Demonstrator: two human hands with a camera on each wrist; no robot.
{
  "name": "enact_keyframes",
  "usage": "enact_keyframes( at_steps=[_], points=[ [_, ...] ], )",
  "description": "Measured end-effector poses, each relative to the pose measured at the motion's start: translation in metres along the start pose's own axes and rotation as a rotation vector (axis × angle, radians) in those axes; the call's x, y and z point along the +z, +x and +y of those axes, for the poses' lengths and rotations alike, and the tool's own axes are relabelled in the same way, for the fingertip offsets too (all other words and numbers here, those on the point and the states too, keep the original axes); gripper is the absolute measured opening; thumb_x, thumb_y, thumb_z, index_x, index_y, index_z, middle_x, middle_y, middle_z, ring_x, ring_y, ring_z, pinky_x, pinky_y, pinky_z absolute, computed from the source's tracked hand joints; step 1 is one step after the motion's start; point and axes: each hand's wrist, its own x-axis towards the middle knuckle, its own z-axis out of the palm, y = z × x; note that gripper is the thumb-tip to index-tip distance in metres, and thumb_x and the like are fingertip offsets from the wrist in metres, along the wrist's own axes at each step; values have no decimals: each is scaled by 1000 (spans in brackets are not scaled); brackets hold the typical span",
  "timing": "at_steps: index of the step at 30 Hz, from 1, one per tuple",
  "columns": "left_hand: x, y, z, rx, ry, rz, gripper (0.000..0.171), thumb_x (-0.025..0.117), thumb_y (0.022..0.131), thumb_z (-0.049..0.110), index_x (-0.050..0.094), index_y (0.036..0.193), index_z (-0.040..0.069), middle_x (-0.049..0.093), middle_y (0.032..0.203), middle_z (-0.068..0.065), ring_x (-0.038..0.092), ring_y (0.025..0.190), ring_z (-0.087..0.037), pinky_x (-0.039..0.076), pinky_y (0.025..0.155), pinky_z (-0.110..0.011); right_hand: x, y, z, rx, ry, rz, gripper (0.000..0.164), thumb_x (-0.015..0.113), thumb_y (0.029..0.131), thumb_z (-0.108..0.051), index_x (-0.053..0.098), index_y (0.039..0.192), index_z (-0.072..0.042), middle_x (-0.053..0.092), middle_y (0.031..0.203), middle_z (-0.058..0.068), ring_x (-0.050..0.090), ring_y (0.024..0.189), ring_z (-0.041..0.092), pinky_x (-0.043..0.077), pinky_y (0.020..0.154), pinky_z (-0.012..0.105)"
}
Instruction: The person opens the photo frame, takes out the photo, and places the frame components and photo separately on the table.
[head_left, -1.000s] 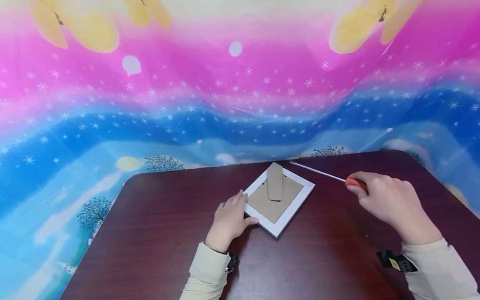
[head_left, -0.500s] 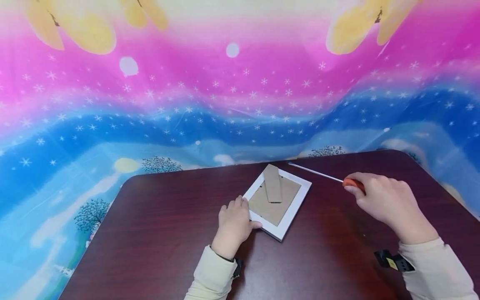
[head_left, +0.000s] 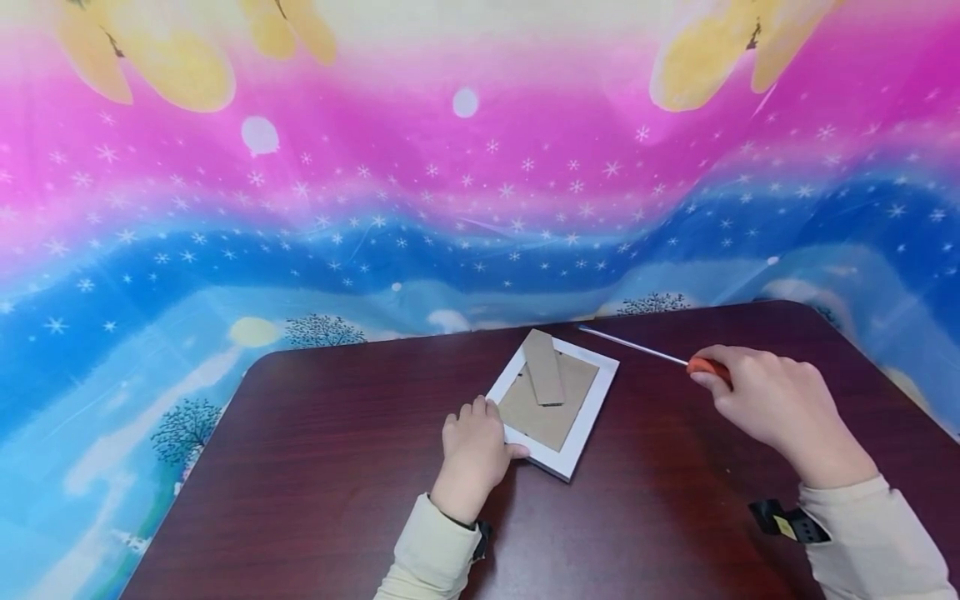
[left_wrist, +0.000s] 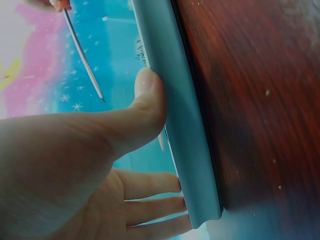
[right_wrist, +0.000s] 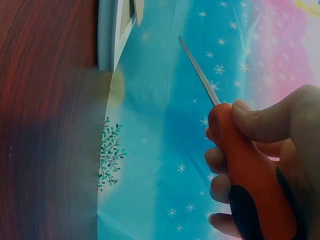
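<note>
The picture frame (head_left: 587, 414), gripped by the left hand (head_left: 477, 443), still had its backing (head_left: 542, 423) in (tool work seemingly undone), the right hand (head_left: 776, 402) clasping a screwdriver (right_wrist: 247, 162) clear of it.

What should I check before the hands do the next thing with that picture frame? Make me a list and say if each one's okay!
1. Picture frame back side up: ok, its brown backing shows.
2. Left hand on the frame: ok, it touches the edge.
3. Right hand has the screwdriver: ok, its fingers grip the handle.
4. Screwdriver tip away from the other hand: ok, it points into the air, touching neither hand nor frame.
5. Backing uncovered: not ok, the stand hides part of it from above.
6. Backing fastened: cannot tell, the dark bits along its edge are too small.
</note>
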Motion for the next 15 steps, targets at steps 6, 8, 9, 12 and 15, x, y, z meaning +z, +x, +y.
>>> enact_keyframes(
  at_steps=[6, 8, 9, 12, 15],
  points=[
    [0, -1, 4, -24, 30, 5, 87, 61, 69, 66, 57, 122, -2, 63, 112, -12, 56, 98, -26, 49, 81, -40, 2, 1, 0, -4, 8, -6, 23, 60, 87, -34, 68, 95, -14, 56, 55, -3, 45, 50, 15, 37, 39, 35],
    [0, -1, 6, -30, 43, 11, 86, 60, 69, 68, 58, 118, -3, 62, 106, -12, 55, 95, -25, 49, 79, -39, 1, 0, 1, -3, 6, -4, 22, 60, 87, -34, 68, 95, -14, 56, 55, -3, 45, 49, 15, 36, 39, 35],
    [1, -1, 7, -31, 51, 17, 85, 60, 69, 68, 59, 115, -3, 62, 102, -11, 55, 92, -25, 49, 77, -38, 1, 0, 1, -2, 5, -4, 22, 60, 87, -34, 68, 95, -15, 56, 55, -3, 45, 49, 14, 36, 39, 34],
    [1, -3, 9, -34, 58, 48, 82, 60, 68, 69, 61, 106, -4, 60, 93, -12, 54, 86, -24, 48, 73, -37, 1, 0, 1, -1, 6, -15, 23, 60, 87, -34, 68, 96, -14, 55, 54, -3, 44, 49, 14, 35, 39, 33],
    [1, -5, 11, -40, 57, 85, 80, 62, 66, 69, 62, 99, -4, 60, 85, -11, 55, 82, -24, 47, 70, -36, 0, -1, 1, 0, 8, -28, 24, 60, 88, -34, 68, 97, -14, 56, 55, -3, 43, 49, 14, 35, 39, 32]
  ],
)
